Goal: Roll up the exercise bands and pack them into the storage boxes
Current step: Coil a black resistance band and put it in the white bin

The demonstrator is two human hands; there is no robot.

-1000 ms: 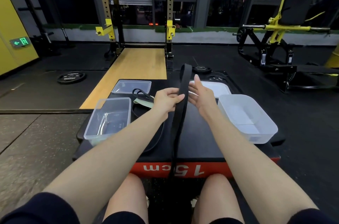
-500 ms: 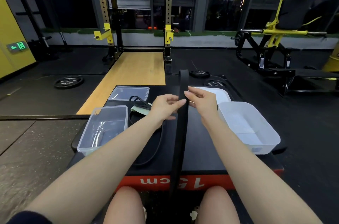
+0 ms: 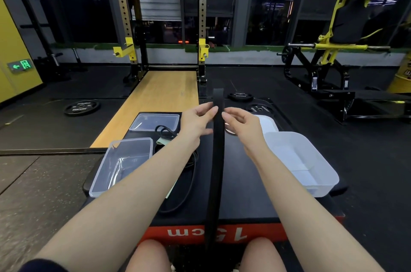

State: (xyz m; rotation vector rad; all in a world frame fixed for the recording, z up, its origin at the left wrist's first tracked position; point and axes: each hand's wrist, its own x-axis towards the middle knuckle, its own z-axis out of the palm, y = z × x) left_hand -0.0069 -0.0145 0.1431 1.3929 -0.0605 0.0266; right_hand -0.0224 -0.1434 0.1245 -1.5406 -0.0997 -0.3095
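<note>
The left hand and right hand each pinch the wide black exercise band near its top fold, fingertips at its opposite edges. The band hangs down over the black worktop, whose red front edge reads "15cm", seen upside down. Left of the band lie a thin black band, a clear storage box and its clear lid. Right of the band sits a white storage box. Beyond, weight plates carry lettering too blurred to read.
</note>
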